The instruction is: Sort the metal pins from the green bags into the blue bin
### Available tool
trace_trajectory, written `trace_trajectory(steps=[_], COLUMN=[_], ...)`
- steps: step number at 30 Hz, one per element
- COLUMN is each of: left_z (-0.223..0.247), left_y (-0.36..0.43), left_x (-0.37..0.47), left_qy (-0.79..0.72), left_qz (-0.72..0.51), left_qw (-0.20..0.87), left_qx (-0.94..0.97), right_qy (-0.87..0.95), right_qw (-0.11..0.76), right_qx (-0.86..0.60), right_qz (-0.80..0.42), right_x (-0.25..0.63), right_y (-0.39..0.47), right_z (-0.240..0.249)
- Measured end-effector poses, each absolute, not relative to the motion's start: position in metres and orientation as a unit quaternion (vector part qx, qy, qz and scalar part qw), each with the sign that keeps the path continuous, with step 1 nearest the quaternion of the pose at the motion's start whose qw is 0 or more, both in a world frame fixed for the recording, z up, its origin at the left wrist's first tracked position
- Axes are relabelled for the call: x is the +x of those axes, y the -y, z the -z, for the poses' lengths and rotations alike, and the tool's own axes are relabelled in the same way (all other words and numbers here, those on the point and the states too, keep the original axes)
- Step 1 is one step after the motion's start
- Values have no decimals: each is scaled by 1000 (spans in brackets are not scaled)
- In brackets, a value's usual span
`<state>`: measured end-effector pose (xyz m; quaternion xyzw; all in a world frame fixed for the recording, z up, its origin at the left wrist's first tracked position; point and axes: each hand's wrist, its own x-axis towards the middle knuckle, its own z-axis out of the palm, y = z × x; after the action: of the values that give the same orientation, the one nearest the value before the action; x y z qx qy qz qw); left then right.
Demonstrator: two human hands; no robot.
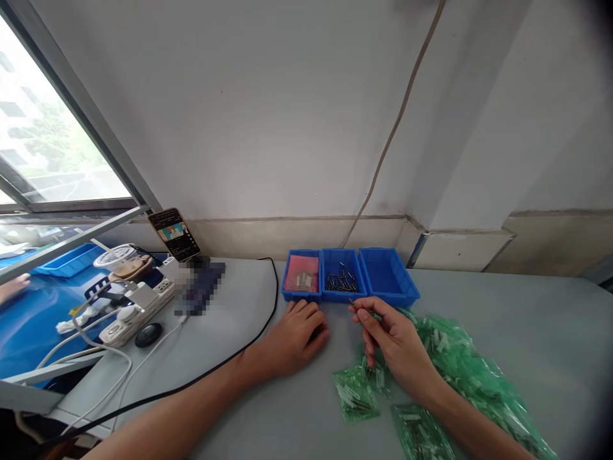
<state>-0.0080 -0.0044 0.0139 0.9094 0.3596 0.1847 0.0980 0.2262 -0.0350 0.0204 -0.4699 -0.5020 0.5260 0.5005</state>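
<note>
Three blue bins (pixel 343 295) as landmark: right hand (pixel 390 338) just before them, grip closed on small metal piece (pixel 353 303); left hand (pixel 301 335) before them, resting on counter (pixel 258 409), grip empty, fingers loosely curled.

Left hand (pixel 302 335) palm-down, right hand (pixel 393 337) pinching

One small metal piece (pixel 353 303), pinched by the right hand (pixel 390 338), centre right; left hand (pixel 301 337), laid on the grey table (pixel 249 396), centre; three blue bins (pixel 389 276), set in a row above; green plastic packets (pixel 357 393), spread lower right; phone (pixel 174 234), propped left of centre.
</note>
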Motion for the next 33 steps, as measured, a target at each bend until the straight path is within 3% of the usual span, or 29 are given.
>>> trace_trajectory(steps=[15, 24, 33], left_z=[-11, -12, -14], left_y=[4, 4, 4], left_x=[-8, -8, -8], left_qy=[-360, -361, -362], left_qz=[-193, -193, -193], left_qw=[93, 106, 114], left_qx=[908, 906, 905], right_qy=[524, 616, 632], right_qw=[517, 496, 491], right_qx=[-489, -516, -503], right_qz=[-469, -329, -325], right_x=[227, 229, 228], right_y=[36, 40, 39], right_z=[-23, -21, -23])
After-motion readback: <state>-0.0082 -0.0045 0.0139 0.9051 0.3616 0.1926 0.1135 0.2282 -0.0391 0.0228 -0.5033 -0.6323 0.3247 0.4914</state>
